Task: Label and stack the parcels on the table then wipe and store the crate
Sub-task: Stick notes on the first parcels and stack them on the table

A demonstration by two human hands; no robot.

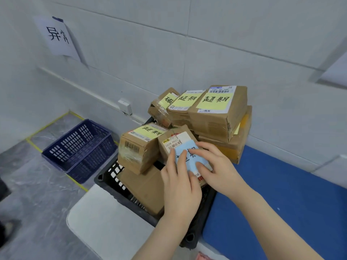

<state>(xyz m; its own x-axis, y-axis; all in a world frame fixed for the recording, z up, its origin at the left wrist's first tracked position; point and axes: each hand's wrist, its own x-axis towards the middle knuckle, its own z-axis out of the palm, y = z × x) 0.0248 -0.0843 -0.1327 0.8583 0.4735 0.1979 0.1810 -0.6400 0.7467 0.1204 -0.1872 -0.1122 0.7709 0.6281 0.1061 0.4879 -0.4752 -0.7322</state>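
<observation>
Seven parcels [216, 117], two crates [78, 149], four yellow labels [214, 100], one blue label [188, 146].

Paper sign [56, 37] w/ handwriting on wall, white box [124, 106] on conduit, blue basket [90, 162] on floor nr yellow tape [34, 145]

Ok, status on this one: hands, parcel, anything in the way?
Both flat, no grip: left hand and right hand pressing blue label onto parcel. It rests atop others in black crate. Behind, labelled stack; nothing in the way.
</observation>
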